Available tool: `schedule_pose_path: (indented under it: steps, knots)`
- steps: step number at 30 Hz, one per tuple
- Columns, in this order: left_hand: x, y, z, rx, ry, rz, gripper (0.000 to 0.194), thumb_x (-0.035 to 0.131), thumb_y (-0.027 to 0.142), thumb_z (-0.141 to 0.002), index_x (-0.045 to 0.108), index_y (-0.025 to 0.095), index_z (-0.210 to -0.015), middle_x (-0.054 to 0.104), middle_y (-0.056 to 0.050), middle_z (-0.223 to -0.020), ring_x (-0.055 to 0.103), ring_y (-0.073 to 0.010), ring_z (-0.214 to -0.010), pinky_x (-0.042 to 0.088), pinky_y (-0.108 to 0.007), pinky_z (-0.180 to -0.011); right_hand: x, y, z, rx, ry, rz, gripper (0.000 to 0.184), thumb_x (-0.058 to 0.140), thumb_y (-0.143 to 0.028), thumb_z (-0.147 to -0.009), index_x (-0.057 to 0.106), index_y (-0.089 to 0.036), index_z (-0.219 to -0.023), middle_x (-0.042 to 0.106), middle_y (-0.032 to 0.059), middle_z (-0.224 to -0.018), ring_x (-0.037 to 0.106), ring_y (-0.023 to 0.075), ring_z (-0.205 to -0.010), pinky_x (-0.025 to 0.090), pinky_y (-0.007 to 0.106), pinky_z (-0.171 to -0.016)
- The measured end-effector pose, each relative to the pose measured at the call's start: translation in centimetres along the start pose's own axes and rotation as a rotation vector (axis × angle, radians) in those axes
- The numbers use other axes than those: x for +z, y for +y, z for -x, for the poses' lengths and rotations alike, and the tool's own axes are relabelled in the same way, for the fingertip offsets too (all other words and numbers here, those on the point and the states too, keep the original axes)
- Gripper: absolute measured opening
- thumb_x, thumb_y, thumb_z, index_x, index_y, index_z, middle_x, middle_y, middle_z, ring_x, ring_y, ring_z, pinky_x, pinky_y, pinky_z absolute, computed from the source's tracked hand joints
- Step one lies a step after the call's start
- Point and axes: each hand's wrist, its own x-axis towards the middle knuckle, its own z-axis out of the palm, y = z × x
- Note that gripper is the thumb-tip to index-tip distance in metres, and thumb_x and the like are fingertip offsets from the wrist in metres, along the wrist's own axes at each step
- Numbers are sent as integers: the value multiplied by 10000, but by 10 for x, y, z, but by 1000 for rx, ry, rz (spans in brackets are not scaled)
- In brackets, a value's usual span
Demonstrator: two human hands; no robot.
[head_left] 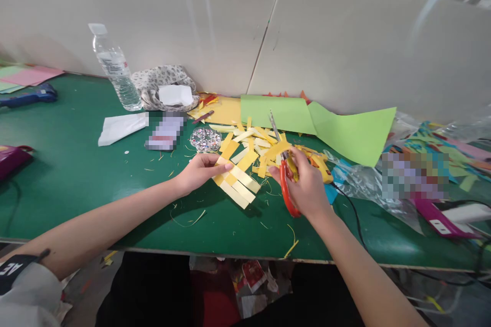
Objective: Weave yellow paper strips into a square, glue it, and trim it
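My left hand point(200, 171) pinches several pale yellow paper strips point(241, 190) between thumb and fingers. They fan out to the right just above the green table. My right hand point(310, 184) is closed around scissors point(285, 189) with red-orange handles, their blades pointing up and away from me. A yellow paper strip point(276, 151) lies by the fingers and the scissors' pivot; whether the hand grips it too, I cannot tell. Between and beyond both hands spreads a loose pile of cut yellow strips point(251, 138).
A water bottle point(117, 74), a patterned pouch point(148, 87) and a white tissue point(121, 127) stand at back left. Green paper sheets point(278, 112) lie against the partition. A yellow glue gun point(321, 164) with a cord, clear plastic and a magenta device point(437, 219) are on the right.
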Motion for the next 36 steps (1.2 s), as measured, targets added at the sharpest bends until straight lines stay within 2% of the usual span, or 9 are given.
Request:
schedule_pose_path:
  steps: [4, 7, 12, 18, 22, 26, 30, 33, 36]
  knots:
    - [0, -1, -1, -13, 20, -17, 213, 659, 358, -739, 683, 154, -799, 686, -34, -773, 601, -117, -666, 443, -216, -613, 0, 3, -3, 80, -50, 268, 750, 516, -597, -710, 421, -125, -1285, 633, 164, -1033, 606, 311, -888, 473, 384, -648]
    - [-1, -1, -2, -17, 33, -13, 228, 659, 369, -737, 674, 155, -815, 689, -39, -799, 612, -131, -685, 451, -229, -623, 5, 7, -2, 60, -50, 360, 789, 510, -609, -697, 413, -97, -1290, 591, 192, -1131, 555, 352, -1007, 464, 432, -723]
    - [1, 3, -2, -54, 92, 116, 205, 689, 292, -718, 661, 180, -887, 703, -39, -873, 642, -147, -773, 484, -232, -666, 7, 11, -3, 93, 27, 325, 812, 508, -621, -685, 409, -93, -1294, 604, 189, -1071, 576, 331, -909, 457, 440, -677]
    - [-3, 3, -5, -92, 166, 166, 423, 758, 231, -638, 613, 195, -1034, 692, -58, -978, 651, -169, -830, 511, -240, -662, 0, 3, -4, 144, 106, 199, 784, 521, -573, -705, 391, -98, -1315, 624, 153, -942, 593, 276, -798, 453, 375, -600]
    - [-5, 2, -7, -145, 199, 293, 454, 789, 173, -585, 617, 156, -1004, 686, -84, -1001, 658, -174, -827, 526, -249, -687, 3, -3, 2, 11, 83, 123, 739, 543, -536, -706, 405, -125, -1305, 636, 133, -951, 604, 229, -708, 462, 342, -556]
    - [-4, 4, -6, -162, 210, 387, 350, 775, 154, -608, 643, 140, -931, 702, -73, -935, 662, -146, -758, 534, -221, -660, 12, -9, 8, -156, 7, 130, 703, 551, -516, -717, 406, -158, -1304, 633, 130, -1057, 626, 237, -773, 482, 333, -565]
    - [-7, 7, -8, -141, 282, 433, 231, 753, 166, -649, 663, 127, -858, 707, -63, -899, 651, -114, -700, 522, -174, -587, 17, -12, 11, -282, -53, 217, 682, 537, -529, -725, 443, -135, -1274, 642, 133, -1076, 631, 257, -835, 494, 345, -589]
    - [-12, 7, -11, -128, 323, 484, 206, 738, 171, -675, 664, 128, -863, 706, -60, -911, 648, -103, -702, 530, -167, -622, 19, -11, 11, -298, -69, 251, 674, 531, -546, -724, 469, -137, -1256, 652, 126, -1073, 637, 257, -832, 497, 347, -590]
    - [-14, 6, -12, -128, 307, 501, 221, 727, 168, -692, 662, 128, -898, 703, -64, -936, 650, -102, -726, 536, -164, -638, 21, -8, 11, -255, -66, 285, 668, 516, -542, -732, 467, -141, -1263, 651, 123, -1085, 643, 256, -820, 496, 351, -585]
